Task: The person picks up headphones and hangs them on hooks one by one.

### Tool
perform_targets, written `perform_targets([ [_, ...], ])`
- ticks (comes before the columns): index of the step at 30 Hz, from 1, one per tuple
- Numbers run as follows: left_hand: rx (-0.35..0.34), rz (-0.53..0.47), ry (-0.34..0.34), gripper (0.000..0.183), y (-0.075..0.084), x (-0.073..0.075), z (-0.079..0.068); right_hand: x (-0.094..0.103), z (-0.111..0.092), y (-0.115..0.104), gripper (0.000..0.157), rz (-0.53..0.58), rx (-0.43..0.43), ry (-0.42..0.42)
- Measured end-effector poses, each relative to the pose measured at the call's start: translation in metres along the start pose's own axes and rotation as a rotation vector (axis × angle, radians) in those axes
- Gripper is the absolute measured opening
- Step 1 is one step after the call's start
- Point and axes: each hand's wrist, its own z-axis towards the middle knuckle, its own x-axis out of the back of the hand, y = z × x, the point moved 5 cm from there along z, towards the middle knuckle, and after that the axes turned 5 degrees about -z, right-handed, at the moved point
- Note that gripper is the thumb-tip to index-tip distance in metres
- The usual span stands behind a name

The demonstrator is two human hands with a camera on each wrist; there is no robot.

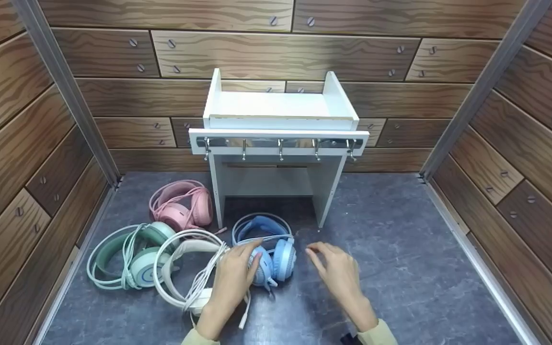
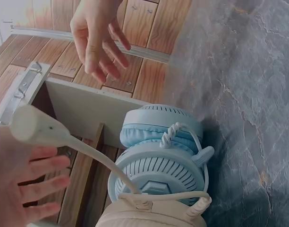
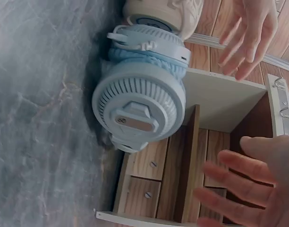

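Blue headphones (image 1: pixel 283 258) stand on the floor, their two ear cups side by side and the headband behind. My left hand (image 1: pixel 230 273) hovers at their left, overlapping one cup in the head view; the left wrist view shows its fingers (image 2: pixel 43 194) spread around nothing. White headphones (image 1: pixel 168 268) with a bundled cable lie partly under that hand, their microphone boom (image 2: pixel 99 156) rising close to it. Off to the right of the blue pair, my right hand (image 1: pixel 338 268) hangs in the air with relaxed fingers (image 3: pixel 239 182), holding nothing.
Green headphones (image 1: pixel 149 266) and pink headphones (image 1: pixel 201 206) lie on the left. Behind the blue pair stands a white shelf unit (image 1: pixel 331 191) with a front rail (image 1: pixel 278 132) bearing several metal hooks (image 1: pixel 281 149). Wood-patterned walls (image 1: pixel 276 55) enclose the grey marbled floor (image 1: pixel 400 249).
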Motion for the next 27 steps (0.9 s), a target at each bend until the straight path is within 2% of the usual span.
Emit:
perform_targets([
  [4,0.028,-0.014,0.095,0.013,-0.002,0.011,-0.002,0.010,0.007,0.001,0.009,0.053,0.018,0.072],
  [7,0.077,-0.015,0.128,0.007,-0.008,0.020,-0.006,0.018,0.014,0.002,0.010,0.073,0.022,0.129],
  [14,0.169,-0.003,0.186,0.007,-0.025,0.041,-0.017,0.038,0.037,0.005,0.007,0.081,0.027,0.199],
  [23,0.318,0.009,0.224,0.009,-0.052,0.073,-0.040,0.067,0.074,0.008,0.015,0.078,0.048,0.300],
  [27,0.329,0.023,0.274,0.009,-0.060,0.087,-0.048,0.079,0.094,0.012,0.022,0.094,0.043,0.361],
])
